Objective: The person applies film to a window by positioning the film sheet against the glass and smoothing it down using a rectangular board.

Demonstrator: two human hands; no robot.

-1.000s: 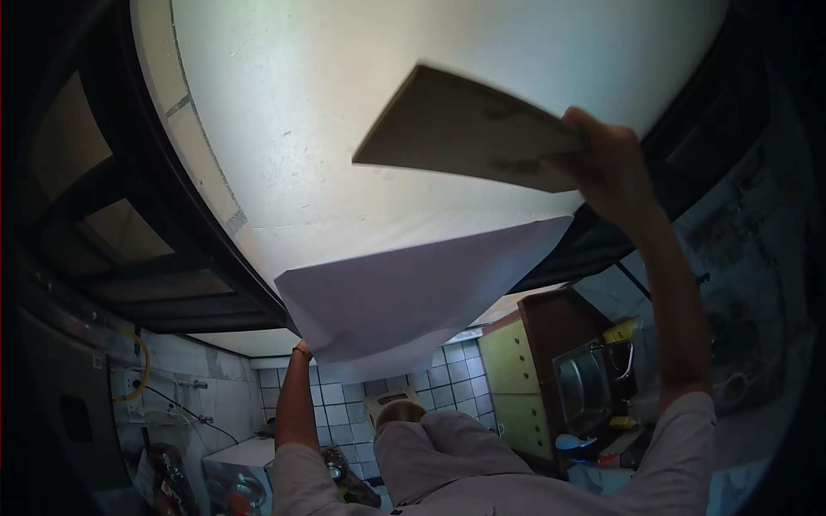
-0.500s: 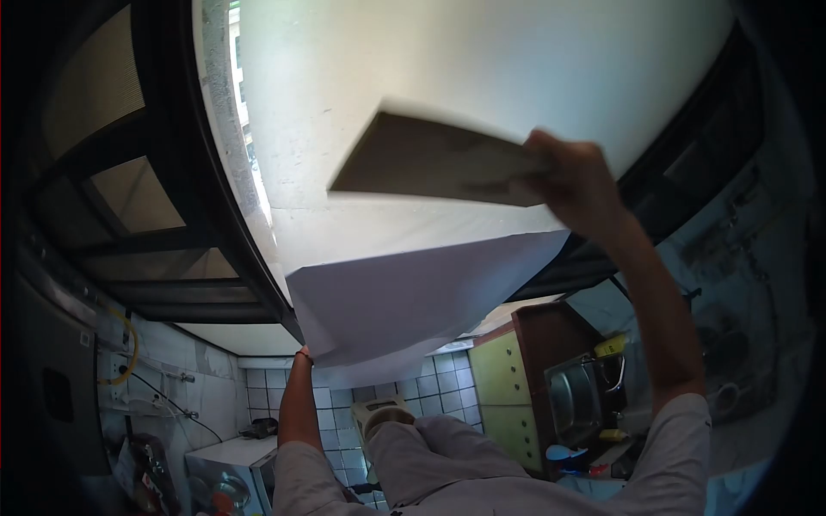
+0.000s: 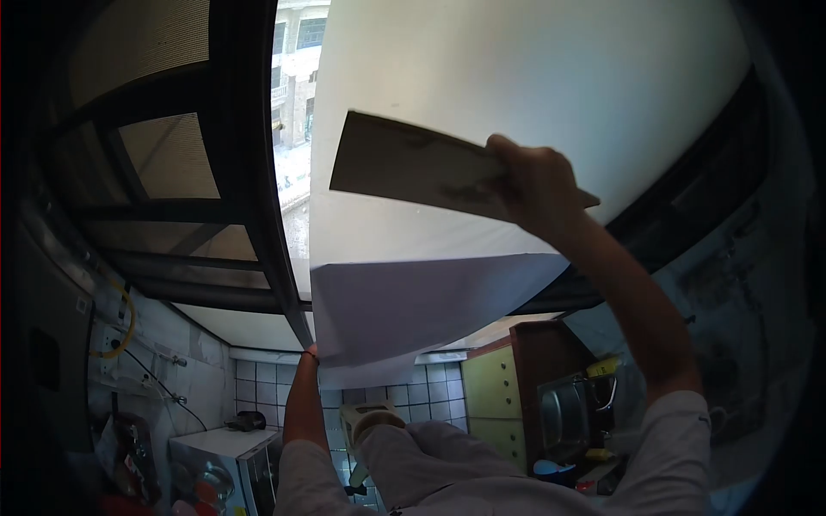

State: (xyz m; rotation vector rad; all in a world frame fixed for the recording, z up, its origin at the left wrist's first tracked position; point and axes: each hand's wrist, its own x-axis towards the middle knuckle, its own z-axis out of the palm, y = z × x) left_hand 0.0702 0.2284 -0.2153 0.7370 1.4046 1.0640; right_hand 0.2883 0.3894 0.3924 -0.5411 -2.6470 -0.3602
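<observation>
In my right hand [image 3: 542,185] is a stiff, flat rectangular board [image 3: 404,163], dark on the side facing me, gripped near its right end. It is raised in front of a large pale translucent sheet [image 3: 533,77] that covers most of the window. The sheet's lower part [image 3: 413,301] folds toward me and looks greyish-lilac. At its lower left edge is my left hand [image 3: 312,353], closed on the sheet, with most of the fingers hidden. I cannot tell whether the board touches the sheet.
A dark window frame [image 3: 245,172] runs along the left, with a strip of window showing a building outside. Below me are a stool [image 3: 357,417] and a tiled floor [image 3: 430,387]. A sink [image 3: 564,417] and green cabinet [image 3: 490,404] stand right, a white appliance [image 3: 219,456] left.
My right hand and the board have shifted slightly left, and the board is less blurred. A wider strip of the outside shows left of the sheet. My left hand stays at the sheet's edge.
</observation>
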